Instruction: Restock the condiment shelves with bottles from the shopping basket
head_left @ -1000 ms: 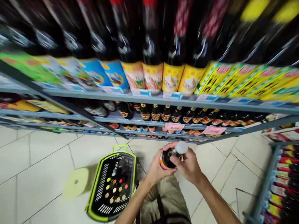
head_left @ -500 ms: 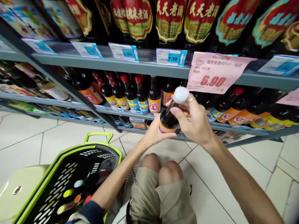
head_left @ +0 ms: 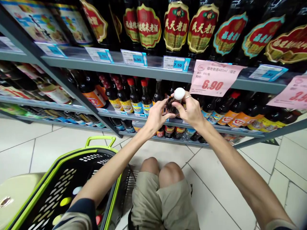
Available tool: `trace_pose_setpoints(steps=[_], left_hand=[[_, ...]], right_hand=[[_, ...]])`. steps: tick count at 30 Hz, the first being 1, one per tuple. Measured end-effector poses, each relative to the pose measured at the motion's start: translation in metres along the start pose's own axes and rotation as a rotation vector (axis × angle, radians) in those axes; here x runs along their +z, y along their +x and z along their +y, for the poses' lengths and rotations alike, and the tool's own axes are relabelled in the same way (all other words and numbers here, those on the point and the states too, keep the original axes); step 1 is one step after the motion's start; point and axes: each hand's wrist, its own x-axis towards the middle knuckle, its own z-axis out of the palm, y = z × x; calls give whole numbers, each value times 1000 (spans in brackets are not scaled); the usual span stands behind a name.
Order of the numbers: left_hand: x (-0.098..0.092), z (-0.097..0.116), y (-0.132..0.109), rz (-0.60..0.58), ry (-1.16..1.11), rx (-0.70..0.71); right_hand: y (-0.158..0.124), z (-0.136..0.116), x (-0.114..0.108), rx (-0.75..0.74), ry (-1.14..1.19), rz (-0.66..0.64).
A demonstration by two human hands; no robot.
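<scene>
Between my two hands is a dark bottle (head_left: 171, 107) with a white cap (head_left: 179, 93), held at the front of the middle shelf. My left hand (head_left: 157, 115) wraps round its lower part from the left. With the thumb across the upper part just below the cap, my right hand (head_left: 190, 109) grips it from the right; a ring shows on one finger. The bottle's label is mostly hidden by my fingers. Just left of it stand red-capped bottles (head_left: 145, 99) with blue and yellow labels.
A black basket with a lime-green rim (head_left: 94, 149) stands on the floor at my left, capped bottles inside. A pink price sign (head_left: 216, 78) hangs from the upper shelf edge (head_left: 153, 68). Orange-labelled bottles (head_left: 238, 118) fill the middle shelf's right side. A cream-coloured object (head_left: 20, 191) is beyond the basket.
The bottle has moved away from me, closer to the middle shelf, with both hands still on it. My arms reach further forward, and the view has shifted slightly.
</scene>
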Motion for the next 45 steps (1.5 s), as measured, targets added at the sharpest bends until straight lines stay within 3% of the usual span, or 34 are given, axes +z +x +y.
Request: trace_pose_setpoints(steps=[16, 25, 29, 33, 37, 42, 45], left_hand=[[24, -31, -10, 48, 38, 5], [39, -50, 2, 75, 216, -53], [45, -48, 9, 91, 219, -79], [51, -42, 9, 163, 207, -88], [45, -37, 11, 211, 196, -75], [19, -33, 19, 274, 131, -57], [5, -35, 9, 294, 86, -99]], right_hand=[[-13, 26, 29, 126, 83, -66], [7, 20, 36, 227, 12, 104], [9, 24, 46, 338, 73, 193], [13, 35, 52, 420, 12, 186], [25, 40, 57, 437, -74, 184], [41, 45, 64, 503, -116, 212], [43, 48, 68, 516, -118, 209]])
